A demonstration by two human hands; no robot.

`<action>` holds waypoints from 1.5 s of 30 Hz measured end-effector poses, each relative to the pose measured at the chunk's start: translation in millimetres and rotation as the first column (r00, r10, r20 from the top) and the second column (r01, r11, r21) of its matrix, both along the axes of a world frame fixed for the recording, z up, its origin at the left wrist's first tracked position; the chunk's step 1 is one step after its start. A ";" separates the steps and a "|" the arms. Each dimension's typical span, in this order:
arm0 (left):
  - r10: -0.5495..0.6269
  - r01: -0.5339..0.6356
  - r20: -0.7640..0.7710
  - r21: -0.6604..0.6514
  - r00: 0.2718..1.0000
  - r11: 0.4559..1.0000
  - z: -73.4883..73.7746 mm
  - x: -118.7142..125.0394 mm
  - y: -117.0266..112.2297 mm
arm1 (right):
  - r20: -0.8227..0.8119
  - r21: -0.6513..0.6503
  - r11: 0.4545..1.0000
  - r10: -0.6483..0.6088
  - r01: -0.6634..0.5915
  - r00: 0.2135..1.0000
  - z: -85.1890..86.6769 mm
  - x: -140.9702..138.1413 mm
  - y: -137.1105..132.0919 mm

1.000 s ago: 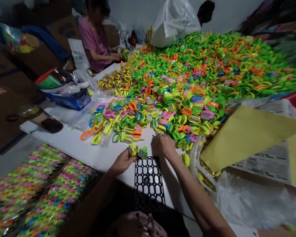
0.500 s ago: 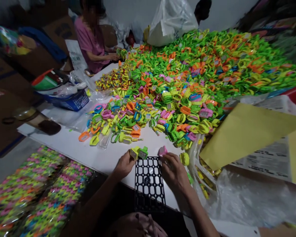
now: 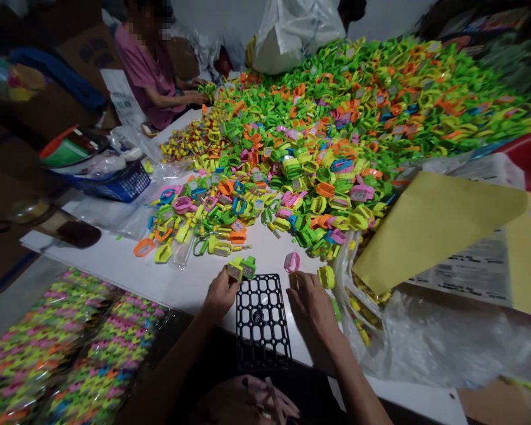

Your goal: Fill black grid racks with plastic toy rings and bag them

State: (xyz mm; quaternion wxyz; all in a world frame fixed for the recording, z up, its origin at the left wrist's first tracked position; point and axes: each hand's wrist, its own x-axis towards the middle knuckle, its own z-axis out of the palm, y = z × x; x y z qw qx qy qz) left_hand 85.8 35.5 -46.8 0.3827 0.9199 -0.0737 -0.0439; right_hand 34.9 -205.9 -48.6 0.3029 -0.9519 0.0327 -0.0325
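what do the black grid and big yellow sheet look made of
Black grid: probably rigid plastic, perhaps faintly glossy, judging by its thin, regular bars.
Yellow sheet: likely paper or thin card, matte, given its dull face and straight edges.

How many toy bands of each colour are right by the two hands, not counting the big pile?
Yellow: 2, a yellow band at the left hand, another yellow band beside the right hand
Green: 1, a green band next to the first
Pink: 1, a pink band in front of the right hand
Total: 4, leaving out a partly hidden green piece by the right wrist
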 end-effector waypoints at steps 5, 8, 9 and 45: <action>-0.034 0.033 0.022 0.051 0.999 0.998 0.3 4.5 2.7 | -0.127 0.030 0.996 -0.084 0.089 0.988 3.2 17.2 1.6; -0.052 0.050 0.021 0.092 0.998 0.995 -0.7 7.1 2.6 | -0.139 0.163 0.979 -0.103 0.125 0.985 4.5 27.7 3.3; -0.068 0.066 0.009 0.099 0.998 0.993 -0.1 7.3 4.3 | -0.126 0.258 0.958 -0.093 0.123 0.988 6.5 28.7 4.7; -0.379 0.348 0.113 0.227 0.918 0.910 77.7 40.1 3.4 | 0.043 0.143 0.963 0.225 -0.229 0.973 -10.7 61.0 104.8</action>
